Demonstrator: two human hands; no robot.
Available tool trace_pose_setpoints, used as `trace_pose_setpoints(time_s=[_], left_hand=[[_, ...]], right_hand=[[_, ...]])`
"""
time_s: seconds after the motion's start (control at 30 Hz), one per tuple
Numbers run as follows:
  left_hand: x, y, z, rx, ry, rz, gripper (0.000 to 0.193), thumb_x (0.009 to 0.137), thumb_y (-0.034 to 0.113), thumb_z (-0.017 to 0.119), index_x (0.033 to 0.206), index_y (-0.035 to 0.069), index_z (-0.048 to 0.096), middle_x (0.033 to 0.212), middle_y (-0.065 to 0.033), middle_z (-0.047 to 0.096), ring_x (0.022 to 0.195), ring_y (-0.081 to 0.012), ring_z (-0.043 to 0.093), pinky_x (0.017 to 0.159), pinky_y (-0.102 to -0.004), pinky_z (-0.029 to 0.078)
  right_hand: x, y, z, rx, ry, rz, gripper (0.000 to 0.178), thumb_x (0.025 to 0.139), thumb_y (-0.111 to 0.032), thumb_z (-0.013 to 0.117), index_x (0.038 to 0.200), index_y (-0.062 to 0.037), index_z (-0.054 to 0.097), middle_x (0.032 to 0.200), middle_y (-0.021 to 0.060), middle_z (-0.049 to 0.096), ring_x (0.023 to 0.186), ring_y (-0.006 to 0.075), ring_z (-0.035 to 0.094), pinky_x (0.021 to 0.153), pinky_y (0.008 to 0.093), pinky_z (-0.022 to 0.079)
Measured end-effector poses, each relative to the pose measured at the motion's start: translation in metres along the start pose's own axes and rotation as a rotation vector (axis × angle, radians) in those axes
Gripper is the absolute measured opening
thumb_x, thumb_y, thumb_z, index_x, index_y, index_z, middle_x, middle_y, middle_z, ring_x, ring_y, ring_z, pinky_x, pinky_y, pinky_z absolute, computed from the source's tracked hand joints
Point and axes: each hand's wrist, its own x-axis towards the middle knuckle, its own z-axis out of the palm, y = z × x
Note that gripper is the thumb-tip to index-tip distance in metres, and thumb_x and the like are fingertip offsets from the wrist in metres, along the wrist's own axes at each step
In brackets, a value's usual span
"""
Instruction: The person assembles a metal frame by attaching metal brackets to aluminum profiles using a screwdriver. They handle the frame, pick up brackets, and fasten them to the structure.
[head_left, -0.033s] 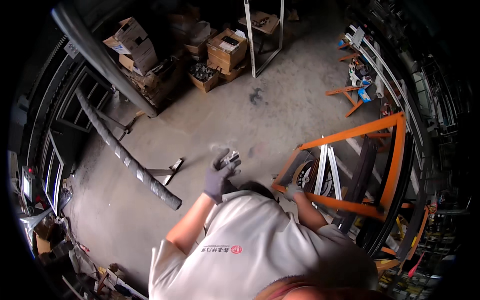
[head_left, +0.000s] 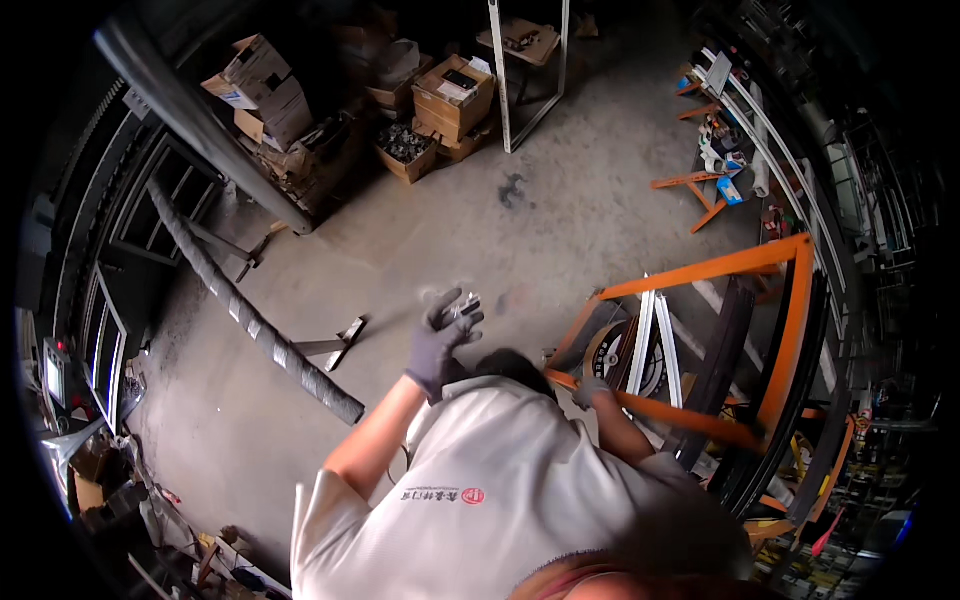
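My left hand (head_left: 436,352), in a grey glove, is raised over the concrete floor. Its fingers are curled around a small silvery metal piece (head_left: 470,303), whose exact kind I cannot make out. My right hand (head_left: 588,391), gloved as well, is at the near bar of an orange metal frame (head_left: 690,270), beside its left corner. The fingers there look wrapped over the bar, though they are partly hidden. Behind the bar are white profiles (head_left: 655,345) and a round black and cream disc (head_left: 602,360).
A slanted wrapped pole (head_left: 250,322) and a metal stand foot (head_left: 345,343) are on the left. Cardboard boxes (head_left: 453,98) and a white upright frame (head_left: 505,90) stand at the back. Orange trestles (head_left: 700,195) and long profiles line the right side.
The near right part of the orange frame has shifted slightly and looks blurred. My left hand has moved a little, with the metal piece still in it.
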Motion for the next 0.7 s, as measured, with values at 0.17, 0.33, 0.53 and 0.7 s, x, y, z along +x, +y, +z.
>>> trace_pose_setpoints(time_s=[0.17,0.33,0.53,0.7], left_hand=[[0.137,0.085,0.029,0.22,-0.195,-0.051,0.063,0.093,0.007,0.069,0.149,0.001,0.039,0.135,-0.0149,0.061,0.113,-0.0261,0.066,0.088,-0.0359,0.06],[0.292,0.114,0.046,0.154,-0.204,-0.041,0.058,0.095,0.003,0.063,0.148,0.002,0.041,0.135,-0.0152,0.061,0.113,-0.0258,0.066,0.09,-0.0336,0.058],[0.416,0.118,0.098,-0.316,-0.105,-0.221,0.045,0.094,0.011,0.051,0.138,0.003,0.049,0.128,-0.0163,0.062,0.113,-0.03,0.063,0.1,-0.0421,0.051],[0.52,0.145,0.118,-0.346,-0.102,-0.269,0.046,0.086,0.017,0.057,0.13,0.003,0.053,0.125,-0.0161,0.063,0.106,-0.0294,0.064,0.096,-0.0433,0.052]], right_hand=[[0.029,0.05,0.003,0.972,0.073,0.084,0.027,0.085,-0.027,0.064,0.1,-0.0053,0.07,0.074,0.0098,0.072,0.066,0.0195,0.07,0.061,0.0338,0.054],[0.098,0.015,-0.118,0.631,0.042,0.077,0.029,0.084,-0.028,0.065,0.103,-0.0056,0.069,0.072,0.0093,0.071,0.065,0.0205,0.069,0.06,0.0345,0.054],[0.251,0.0,-0.27,0.528,0.17,-0.288,0.033,0.084,-0.029,0.067,0.107,-0.0058,0.068,0.07,0.0087,0.07,0.065,0.0217,0.069,0.059,0.0353,0.053],[0.274,-0.137,-0.601,0.378,0.668,-0.241,0.036,0.088,-0.036,0.068,0.093,-0.0001,0.066,0.078,0.013,0.072,0.07,0.0237,0.069,0.07,0.0392,0.054]])
